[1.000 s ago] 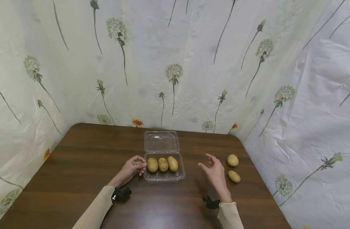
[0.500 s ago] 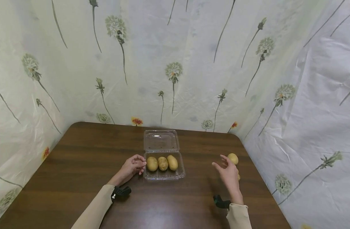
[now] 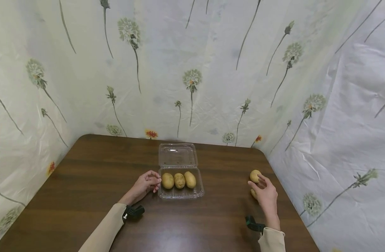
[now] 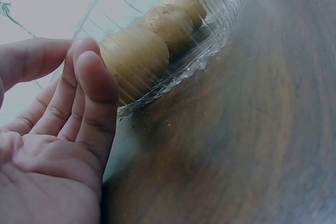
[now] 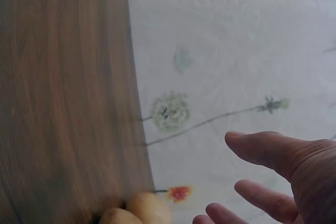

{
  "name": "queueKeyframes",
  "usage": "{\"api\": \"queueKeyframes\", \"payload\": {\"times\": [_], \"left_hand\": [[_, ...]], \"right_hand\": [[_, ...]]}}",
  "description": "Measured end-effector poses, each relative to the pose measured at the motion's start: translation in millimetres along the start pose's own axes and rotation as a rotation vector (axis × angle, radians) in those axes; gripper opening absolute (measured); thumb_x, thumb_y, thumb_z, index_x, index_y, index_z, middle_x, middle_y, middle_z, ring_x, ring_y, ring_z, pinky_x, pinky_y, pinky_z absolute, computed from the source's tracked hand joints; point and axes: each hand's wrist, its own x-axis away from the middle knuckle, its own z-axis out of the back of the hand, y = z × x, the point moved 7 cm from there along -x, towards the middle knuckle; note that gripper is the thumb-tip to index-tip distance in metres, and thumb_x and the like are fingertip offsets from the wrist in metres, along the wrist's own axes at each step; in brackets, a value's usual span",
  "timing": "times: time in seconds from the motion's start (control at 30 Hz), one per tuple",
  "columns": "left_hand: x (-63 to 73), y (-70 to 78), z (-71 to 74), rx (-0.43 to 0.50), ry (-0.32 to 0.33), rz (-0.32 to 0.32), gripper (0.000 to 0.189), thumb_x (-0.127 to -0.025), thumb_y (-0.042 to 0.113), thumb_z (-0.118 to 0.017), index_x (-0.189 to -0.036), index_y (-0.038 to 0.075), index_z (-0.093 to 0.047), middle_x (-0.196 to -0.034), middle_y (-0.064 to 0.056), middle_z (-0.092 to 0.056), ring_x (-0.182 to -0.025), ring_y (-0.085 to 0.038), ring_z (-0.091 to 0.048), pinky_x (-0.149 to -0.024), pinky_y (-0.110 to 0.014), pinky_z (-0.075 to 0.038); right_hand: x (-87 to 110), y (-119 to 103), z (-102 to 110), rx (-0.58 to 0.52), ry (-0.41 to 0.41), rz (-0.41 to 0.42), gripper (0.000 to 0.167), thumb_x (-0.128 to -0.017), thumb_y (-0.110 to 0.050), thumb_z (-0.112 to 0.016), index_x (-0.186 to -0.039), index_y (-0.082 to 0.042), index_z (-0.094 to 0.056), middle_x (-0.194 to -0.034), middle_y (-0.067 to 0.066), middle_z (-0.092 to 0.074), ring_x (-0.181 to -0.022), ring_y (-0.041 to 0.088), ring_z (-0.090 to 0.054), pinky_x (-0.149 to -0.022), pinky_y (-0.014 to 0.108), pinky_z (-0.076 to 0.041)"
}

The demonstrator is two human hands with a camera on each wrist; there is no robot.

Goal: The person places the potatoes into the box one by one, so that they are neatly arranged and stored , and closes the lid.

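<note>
A clear plastic clamshell container (image 3: 197, 193) lies with its lid (image 3: 178, 155) folded back on the table. Inside it, three potatoes (image 3: 179, 181) sit in a row. My left hand (image 3: 144, 186) pinches the container's left rim between thumb and fingers; in the left wrist view the fingertips (image 4: 95, 74) are at the ribbed wall. To the right, my right hand (image 3: 267, 196) hovers with spread, loosely bent fingers and holds nothing. It partly covers two loose potatoes, the farther potato (image 3: 254, 176) and the nearer potato (image 3: 253, 193). Both also show low in the right wrist view.
The brown wooden table (image 3: 117, 157) has a rounded far edge. Behind it and at both sides hang pale sheets (image 3: 211, 87) printed with dandelions. A black wrist camera (image 3: 134, 212) is strapped to the left wrist, and another camera (image 3: 254, 224) to the right.
My right hand has moved rightward, away from the container and over to the two loose potatoes. The left hand stays at the container's rim, and the potatoes inside have not moved.
</note>
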Motion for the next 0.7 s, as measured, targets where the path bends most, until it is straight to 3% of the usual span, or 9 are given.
{"api": "queueKeyframes", "payload": {"times": [0.47,0.7], "left_hand": [[2.1,0.6,-0.8,-0.002,-0.002,0.002,0.021,-0.094,0.011,-0.062,-0.106,0.002,-0.047,-0.077,-0.004,-0.060,-0.064,-0.012,-0.056,-0.056,-0.023,-0.049],[2.1,1.8,-1.6,-0.002,-0.003,0.000,0.023,-0.094,0.012,-0.062,-0.107,0.000,-0.046,-0.078,-0.005,-0.060,-0.065,-0.013,-0.055,-0.056,-0.023,-0.048]], "right_hand": [[-0.5,24,17,0.071,0.015,-0.051,0.068,-0.087,-0.048,-0.068,-0.138,-0.008,-0.048,-0.138,0.023,-0.051,-0.126,0.040,-0.050,-0.100,0.056,-0.041],[-0.8,36,13,0.109,-0.040,-0.091,0.071,-0.087,-0.052,-0.066,-0.138,-0.006,-0.047,-0.137,0.028,-0.050,-0.126,0.045,-0.047,-0.101,0.057,-0.039]]}}
